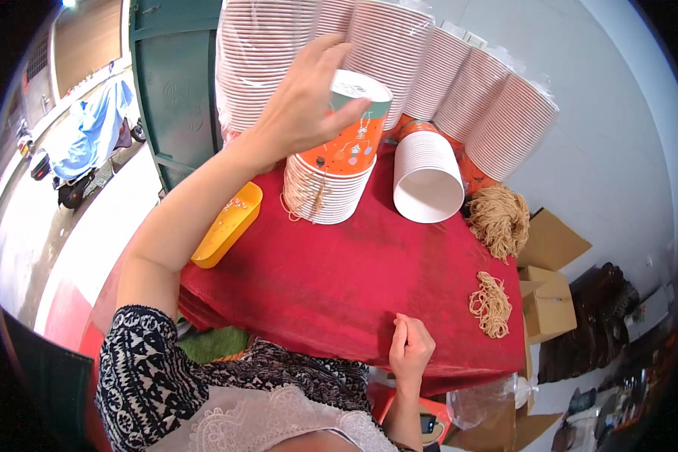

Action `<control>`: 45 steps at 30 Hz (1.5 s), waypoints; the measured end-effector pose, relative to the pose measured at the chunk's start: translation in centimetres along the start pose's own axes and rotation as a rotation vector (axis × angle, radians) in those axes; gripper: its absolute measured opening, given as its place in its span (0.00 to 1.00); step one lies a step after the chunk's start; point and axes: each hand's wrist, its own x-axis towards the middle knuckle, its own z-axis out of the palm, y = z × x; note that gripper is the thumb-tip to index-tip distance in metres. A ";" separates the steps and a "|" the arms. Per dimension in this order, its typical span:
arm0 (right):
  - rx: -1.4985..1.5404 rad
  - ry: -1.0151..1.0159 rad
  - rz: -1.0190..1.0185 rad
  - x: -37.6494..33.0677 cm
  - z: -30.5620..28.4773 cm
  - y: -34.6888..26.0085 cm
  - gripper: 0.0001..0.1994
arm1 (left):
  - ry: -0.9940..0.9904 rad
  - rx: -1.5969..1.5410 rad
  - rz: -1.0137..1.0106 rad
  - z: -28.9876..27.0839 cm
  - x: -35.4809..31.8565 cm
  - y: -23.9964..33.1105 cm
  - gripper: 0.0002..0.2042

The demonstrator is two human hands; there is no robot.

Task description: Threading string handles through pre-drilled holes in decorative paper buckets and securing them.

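1. Standing upside down in the frame's upper middle, a stack of orange-and-green paper tubs has the left hand beside it, fingers spread; whether they touch, one cannot tell.
2. Lower, right of middle, the right hand makes a loose fist, nothing seen inside.
3. Thin tan string hangs there; handling the stack seems the step, and next calls for a gentle touch.

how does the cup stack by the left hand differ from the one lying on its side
The standing stack is bottoms-up; the lying stack rests sideways, open mouth showing. Tan strands hang on the standing stack, while none show on the lying stack. Both have rows of white rims.
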 end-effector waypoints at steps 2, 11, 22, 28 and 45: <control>-0.002 0.006 -0.004 0.0 0.0 0.0 0.04 | 0.025 -0.030 0.080 1.0 3.1 0.4 0.28; -0.015 0.003 0.020 -0.1 0.1 0.0 0.06 | -1.131 -0.125 -0.085 7.2 8.0 -4.3 0.34; 0.012 -0.021 0.028 0.4 0.5 -0.2 0.04 | -1.094 -0.111 -0.407 8.8 5.4 -5.9 0.41; -0.009 0.021 0.034 0.3 0.1 -0.1 0.04 | -1.032 -0.039 -0.329 9.1 5.9 -4.9 0.42; 0.030 0.056 -0.023 0.3 -0.3 -0.2 0.04 | -0.394 -0.195 0.238 17.3 -0.6 7.7 0.06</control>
